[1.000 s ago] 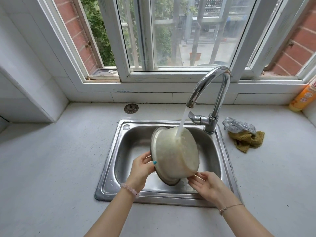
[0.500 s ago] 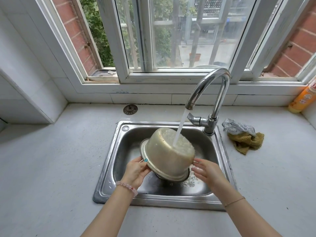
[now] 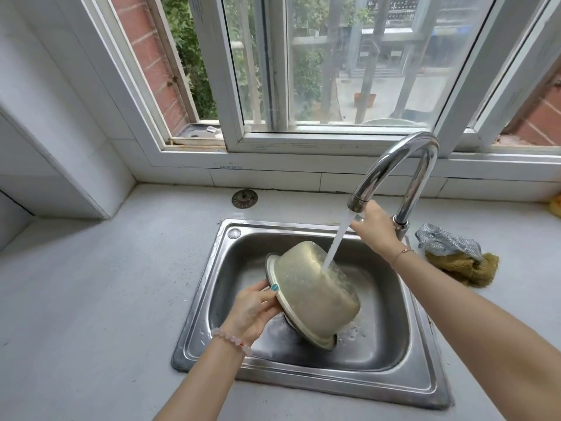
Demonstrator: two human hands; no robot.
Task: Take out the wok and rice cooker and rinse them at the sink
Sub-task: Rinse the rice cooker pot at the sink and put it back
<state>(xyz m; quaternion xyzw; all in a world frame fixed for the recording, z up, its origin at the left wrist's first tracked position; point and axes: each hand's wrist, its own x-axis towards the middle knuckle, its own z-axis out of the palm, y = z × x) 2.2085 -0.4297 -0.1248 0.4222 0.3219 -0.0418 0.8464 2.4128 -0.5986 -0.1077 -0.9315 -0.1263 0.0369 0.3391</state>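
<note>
The rice cooker's metal inner pot (image 3: 315, 294) is tilted upside down in the steel sink (image 3: 209, 287), its lower rim near the sink floor. Water from the curved chrome tap (image 3: 397, 165) runs onto the pot's bottom. My left hand (image 3: 253, 311) grips the pot's rim on the left side. My right hand (image 3: 372, 227) is off the pot, up at the tap's base, where it covers the handle. No wok is in view.
A grey scouring cloth (image 3: 446, 243) lies on a yellow rag (image 3: 464, 265) on the counter right of the sink. A round drain strainer (image 3: 244, 199) lies behind the sink. The window sill and frame stand close behind the tap.
My right hand has let go of the pot and risen to the tap's handle. The pot has turned further bottom-up and is now held by my left hand alone.
</note>
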